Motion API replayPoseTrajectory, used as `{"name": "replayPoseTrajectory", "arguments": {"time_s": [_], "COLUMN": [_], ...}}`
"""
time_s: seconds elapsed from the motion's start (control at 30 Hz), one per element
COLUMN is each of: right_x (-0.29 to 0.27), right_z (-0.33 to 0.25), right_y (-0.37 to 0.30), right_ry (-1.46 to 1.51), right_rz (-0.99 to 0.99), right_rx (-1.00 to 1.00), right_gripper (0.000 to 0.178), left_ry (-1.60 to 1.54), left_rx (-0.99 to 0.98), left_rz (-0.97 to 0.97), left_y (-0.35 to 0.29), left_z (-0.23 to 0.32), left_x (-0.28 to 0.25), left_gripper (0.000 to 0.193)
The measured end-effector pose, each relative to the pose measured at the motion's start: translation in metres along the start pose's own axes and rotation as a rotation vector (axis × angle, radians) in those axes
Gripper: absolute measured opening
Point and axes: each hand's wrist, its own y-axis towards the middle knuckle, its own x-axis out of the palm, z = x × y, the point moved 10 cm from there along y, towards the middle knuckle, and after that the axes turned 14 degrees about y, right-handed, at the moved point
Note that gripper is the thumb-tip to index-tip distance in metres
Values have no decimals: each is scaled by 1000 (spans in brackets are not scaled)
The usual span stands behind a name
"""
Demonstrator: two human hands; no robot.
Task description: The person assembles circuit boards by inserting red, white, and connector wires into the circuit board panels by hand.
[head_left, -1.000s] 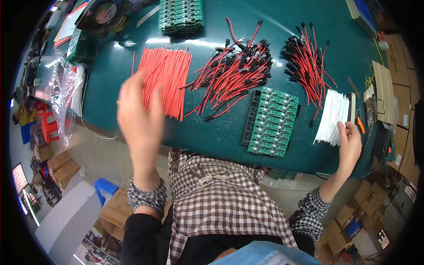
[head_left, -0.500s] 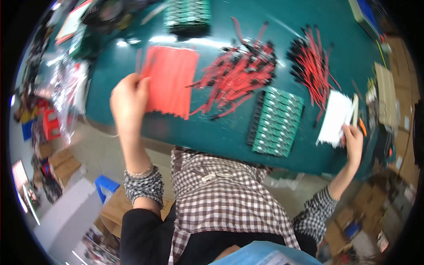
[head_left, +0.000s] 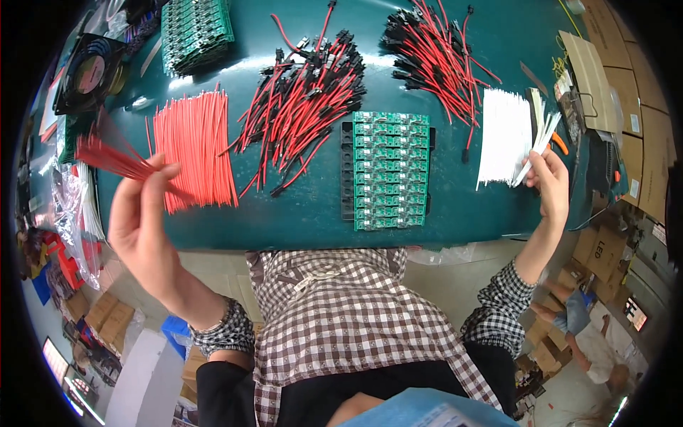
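Observation:
Pinched in my left hand is a bunch of red wires, blurred by motion and raised above the table's left side. Just right of it lies a neat row of red wires. My right hand closes on a small bunch of white wires, fanned upward beside a flat stack of white wires. Between my hands, a panel of green circuit boards rests on a black tray. Beyond it are two loose piles of red and black connector leads.
More green circuit boards are stacked at the far left, near a black fan. Clear plastic bags hang at the left edge. An orange-handled tool lies by my right hand. Cardboard boxes stand at the right; another person is behind, lower right.
My left hand has lifted a bunch of red wires and moved left of the row. My right hand now holds a few white wires apart from their stack. The view has shifted.

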Motion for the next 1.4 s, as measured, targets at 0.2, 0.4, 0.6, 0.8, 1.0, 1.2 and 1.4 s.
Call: {"name": "replayPoseTrajectory", "arguments": {"time_s": [0.2,0.4,0.6,0.8,1.0,1.2,1.4], "right_x": [19,86,96,187,197,203,200], "right_z": [-19,-23,-73,-93,-87,-89,-90], "right_y": [-31,-73,-90,-69,-60,-63,-64], "right_ry": [359,249,199,484,283,274,230], "right_rz": [28,44,81,-378,-262,-273,-242], "right_rx": [-194,-466,-596,-539,-599,-604,-621], "right_gripper": [20,18,16,15,11,11,10], "left_ry": [-363,-106,-316,-256,-139,-152,-176], "left_rx": [73,260,-72,-69,-78,-102,-102], "left_rz": [-158,-255,-323,-378,-413,-437,-443], "left_y": [-42,-60,-44,-27,-25,-28,-29], "left_z": [34,24,30,50,53,51,54], "left_x": [94,143,142,166,170,173,176], "left_gripper": [18,19,13,13,14,11,12]}}
